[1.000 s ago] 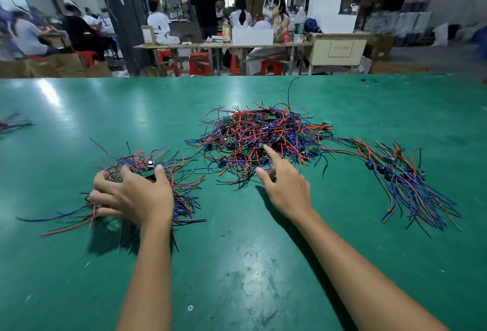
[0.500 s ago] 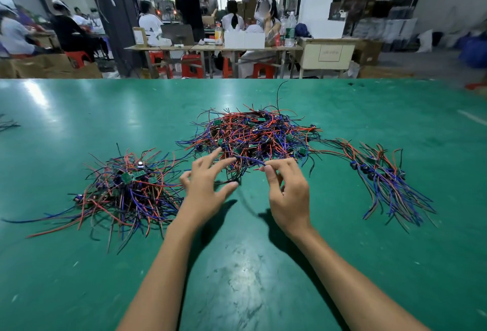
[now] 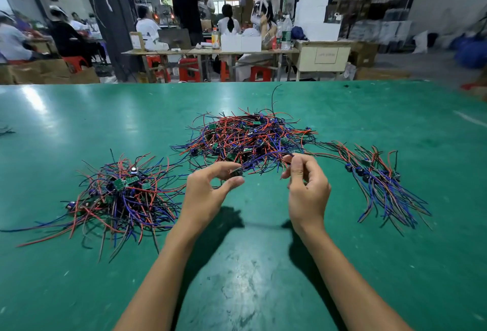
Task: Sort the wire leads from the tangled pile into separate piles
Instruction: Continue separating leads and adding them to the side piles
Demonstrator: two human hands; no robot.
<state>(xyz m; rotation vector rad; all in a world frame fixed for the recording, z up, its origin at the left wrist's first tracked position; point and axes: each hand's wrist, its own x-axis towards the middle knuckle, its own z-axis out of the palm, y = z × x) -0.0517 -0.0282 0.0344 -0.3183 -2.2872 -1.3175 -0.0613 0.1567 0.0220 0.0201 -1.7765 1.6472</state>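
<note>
A tangled pile of red, blue and black wire leads (image 3: 250,138) with small green boards lies mid-table on the green table (image 3: 250,265). A second pile of leads (image 3: 123,196) lies to the left, and a third, more combed-out pile (image 3: 382,180) to the right. My left hand (image 3: 208,193) pinches a small board piece at the near edge of the tangled pile between thumb and forefinger. My right hand (image 3: 305,188) pinches a wire lead that runs back into the same pile.
A few stray wires (image 3: 6,130) lie at the far left edge. Beyond the table's far edge stand work tables, red stools, cardboard boxes and several seated and standing people.
My left hand left the left pile and came to the tangled pile's near edge, where it now pinches a piece. My right hand curled from reaching into a pinch on a lead.
</note>
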